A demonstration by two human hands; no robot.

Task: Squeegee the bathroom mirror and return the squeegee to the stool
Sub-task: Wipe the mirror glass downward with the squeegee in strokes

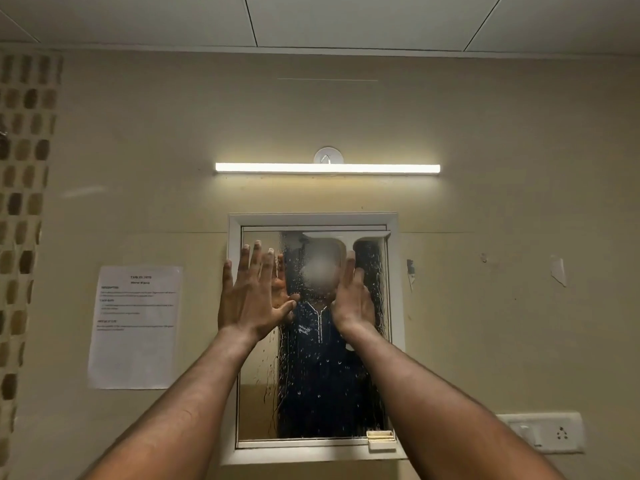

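A white-framed bathroom mirror (322, 393) hangs on the beige wall, its glass covered in water drops and runs. A white squeegee (346, 237) lies with its blade across the top right of the glass, handle pointing down. My right hand (353, 299) grips that handle, fingers wrapped around it. My left hand (252, 292) is spread flat, fingers apart, over the mirror's upper left edge and frame, holding nothing. Whether the palm touches the glass I cannot tell. The stool is out of view.
A lit tube light (327, 168) is mounted above the mirror. A printed paper sheet (135, 327) is stuck to the wall at left. A white switch and socket plate (543, 433) sits at lower right. A small latch (381, 439) is at the mirror's bottom right corner.
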